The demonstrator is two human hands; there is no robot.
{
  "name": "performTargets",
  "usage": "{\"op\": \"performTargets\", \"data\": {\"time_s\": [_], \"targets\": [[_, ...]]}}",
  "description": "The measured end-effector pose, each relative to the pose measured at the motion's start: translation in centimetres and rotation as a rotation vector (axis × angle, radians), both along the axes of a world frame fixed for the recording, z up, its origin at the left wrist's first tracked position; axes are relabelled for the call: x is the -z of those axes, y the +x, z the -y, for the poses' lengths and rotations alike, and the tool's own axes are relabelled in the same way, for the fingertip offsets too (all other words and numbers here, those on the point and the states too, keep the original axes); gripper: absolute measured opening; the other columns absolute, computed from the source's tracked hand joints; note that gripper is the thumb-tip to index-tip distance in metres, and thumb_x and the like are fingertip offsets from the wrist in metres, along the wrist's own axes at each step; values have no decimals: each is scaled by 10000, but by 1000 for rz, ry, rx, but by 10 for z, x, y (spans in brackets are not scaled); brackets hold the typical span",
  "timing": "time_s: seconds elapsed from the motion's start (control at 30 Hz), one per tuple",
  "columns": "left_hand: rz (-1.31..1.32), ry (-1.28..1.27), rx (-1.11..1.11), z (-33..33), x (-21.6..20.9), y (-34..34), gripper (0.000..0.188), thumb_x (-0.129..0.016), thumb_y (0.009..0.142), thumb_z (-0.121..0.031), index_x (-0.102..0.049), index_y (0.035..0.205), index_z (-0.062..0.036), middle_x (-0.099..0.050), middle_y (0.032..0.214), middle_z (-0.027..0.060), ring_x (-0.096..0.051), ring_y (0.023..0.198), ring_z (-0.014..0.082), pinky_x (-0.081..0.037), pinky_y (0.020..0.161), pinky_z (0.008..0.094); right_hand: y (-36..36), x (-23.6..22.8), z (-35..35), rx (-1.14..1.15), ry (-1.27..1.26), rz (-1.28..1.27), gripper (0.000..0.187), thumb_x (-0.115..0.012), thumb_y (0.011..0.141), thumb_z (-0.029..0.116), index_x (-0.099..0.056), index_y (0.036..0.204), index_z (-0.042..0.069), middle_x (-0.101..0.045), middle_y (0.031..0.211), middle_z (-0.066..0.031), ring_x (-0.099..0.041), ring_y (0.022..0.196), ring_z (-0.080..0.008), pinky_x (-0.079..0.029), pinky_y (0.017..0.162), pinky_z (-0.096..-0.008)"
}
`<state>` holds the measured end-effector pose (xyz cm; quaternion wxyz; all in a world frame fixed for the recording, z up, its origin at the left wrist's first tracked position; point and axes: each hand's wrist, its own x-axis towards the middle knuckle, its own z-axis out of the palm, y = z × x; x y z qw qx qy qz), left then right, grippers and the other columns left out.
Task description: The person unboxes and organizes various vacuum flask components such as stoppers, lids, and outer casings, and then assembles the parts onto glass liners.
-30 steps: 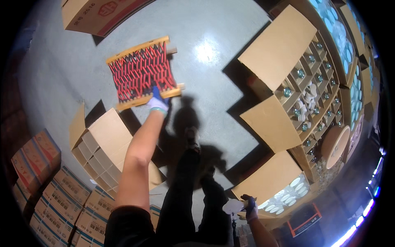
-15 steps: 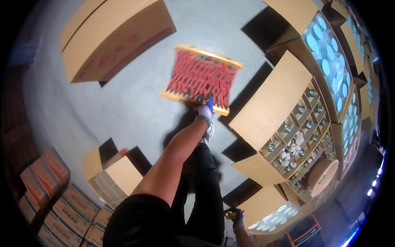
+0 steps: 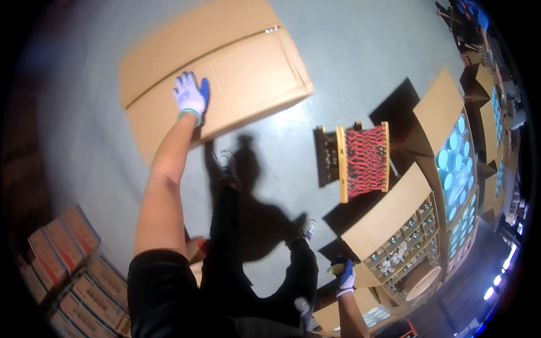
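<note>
My left hand (image 3: 190,94), in a white and blue glove, lies flat with fingers spread on top of a large closed cardboard box (image 3: 248,73). A taped seam crosses the box's top. At lower right my right hand (image 3: 346,279), gloved alike, is closed around a small yellowish and dark thing (image 3: 336,269) that resembles a roll of tape; part of it is hidden by the fingers. Right of centre, apart from both hands, a red lattice with wooden end bars (image 3: 366,160) rests on the floor.
An open divided carton (image 3: 389,211) of glass jars stands at right, a round tan tub (image 3: 422,283) at its near end. Behind it is a carton of blue-lidded jars (image 3: 451,169). Stacked cartons (image 3: 79,293) fill the lower left. My feet stand on the grey floor (image 3: 282,169).
My left hand has let go of the red lattice, which now rests farther right, and lies on the large box. The view has shifted. My right hand still holds the yellowish thing.
</note>
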<state>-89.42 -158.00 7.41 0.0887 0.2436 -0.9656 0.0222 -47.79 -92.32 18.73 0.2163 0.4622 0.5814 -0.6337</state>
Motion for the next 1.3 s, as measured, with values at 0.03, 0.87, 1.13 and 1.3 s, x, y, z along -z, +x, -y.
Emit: {"op": "performTargets", "data": {"time_s": [0.03, 0.87, 1.13, 1.3], "targets": [[90, 127, 43, 24, -6, -20, 644, -408, 963, -501, -447, 1412, -41, -390, 1495, 186, -334, 1393, 356, -191, 1155, 548, 0, 11, 13, -9, 38, -3, 516, -371, 1045, 404, -590, 1195, -38, -676, 1075, -192, -684, 881, -316, -566, 792, -427], [486, 827, 907, 47, -238, 159, 476, -483, 935, -81, -452, 1408, -30, -499, 1401, 192, -486, 1303, 350, -365, 1119, 447, -329, -96, 475, -178, -243, -94, 298, -583, 919, 287, -633, 1074, 37, -645, 951, -71, -633, 858, -208, -524, 773, -344], [718, 890, 1146, 31, -190, 193, 507, -518, 939, -301, -479, 1413, -127, -405, 1496, 202, -359, 1409, 356, -208, 1167, 547, -237, -53, 404, 196, -587, 111, 430, -629, 839, 240, -585, 1175, -23, -630, 1166, -145, -604, 1096, -293, -492, 954, -379], [910, 785, 1300, 9, -93, 225, 482, -432, 974, -267, -438, 1450, -192, -343, 1555, 105, -329, 1432, 278, -200, 1174, 534, -185, 44, 351, 267, -413, 372, 352, -593, 882, 205, -598, 1165, -4, -653, 1111, -108, -640, 990, -243, -524, 860, -309]]}}
